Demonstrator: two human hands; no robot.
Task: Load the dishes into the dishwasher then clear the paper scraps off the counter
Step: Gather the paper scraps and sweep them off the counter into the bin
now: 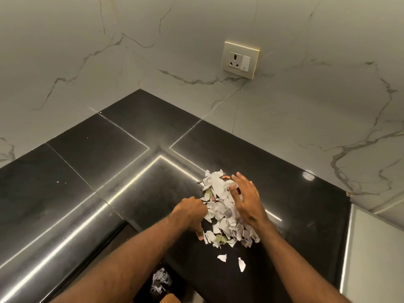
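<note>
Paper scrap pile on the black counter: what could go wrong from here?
1. Two loose white scraps lie apart from the heap of torn white paper scraps, nearer the glossy black counter's front edge; a sweep may miss them.
2. The left hand and flat right hand flank the heap; pieces could spill past them off the edge.

reads as polished black stone for the surface [87,171]: glossy, smooth, throws back bright light streaks along seams and front edge.
paper scraps [220,206]: thin, matt, torn ragged edges, printed, a few coloured bits.
wall [284,117]: pale marble-look slabs, grey veining, smooth, soft sheen.
socket plate [240,60]: cream plastic, glossy, white insert.
pale panel [376,259] at right: matt, flat, bright shiny strip down its edge.
</note>
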